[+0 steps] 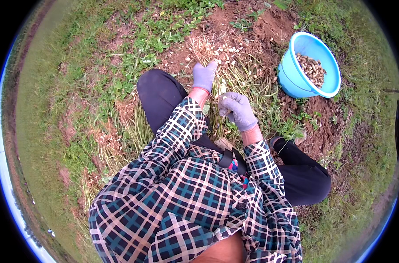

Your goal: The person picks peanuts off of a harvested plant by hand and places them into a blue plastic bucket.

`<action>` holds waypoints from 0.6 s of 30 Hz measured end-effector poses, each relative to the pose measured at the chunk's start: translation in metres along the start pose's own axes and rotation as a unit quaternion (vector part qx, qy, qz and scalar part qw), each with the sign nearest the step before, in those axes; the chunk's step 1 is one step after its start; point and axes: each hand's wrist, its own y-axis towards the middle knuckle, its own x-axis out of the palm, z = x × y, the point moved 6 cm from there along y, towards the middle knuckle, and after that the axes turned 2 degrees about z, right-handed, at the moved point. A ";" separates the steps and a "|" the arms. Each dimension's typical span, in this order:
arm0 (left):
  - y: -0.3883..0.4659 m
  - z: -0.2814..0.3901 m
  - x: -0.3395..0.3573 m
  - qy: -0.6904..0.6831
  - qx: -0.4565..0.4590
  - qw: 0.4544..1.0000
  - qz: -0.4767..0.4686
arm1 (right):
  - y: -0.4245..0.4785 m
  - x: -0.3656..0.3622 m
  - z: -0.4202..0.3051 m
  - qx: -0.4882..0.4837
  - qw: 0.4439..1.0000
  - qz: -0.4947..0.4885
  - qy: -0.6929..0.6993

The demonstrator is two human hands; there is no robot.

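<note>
My left hand (204,77), in a pale purple knit glove, is closed around stems of a bundle of pulled peanut plants (234,77), close to their dry roots. Pale peanut pods (230,50) lie among the roots just beyond it. Nearer my body and to the right, my right hand (237,110), gloved alike, is curled above the stems. A small pale thing, perhaps a peanut pod, shows at its fingers. On the right, a light blue plastic bucket (286,74) leans towards the right with brown peanuts (311,70) inside.
My bent legs lie on either side of the plants, the left knee (161,95) close to my left hand. More peanut plants with dry roots (107,141) lie at the left. Bare reddish soil (275,24), weeds and grass surround me.
</note>
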 end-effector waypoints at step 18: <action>-0.052 0.048 0.021 -0.229 0.037 0.919 -0.320 | -0.009 -0.067 -0.016 -0.039 0.991 0.123 -0.041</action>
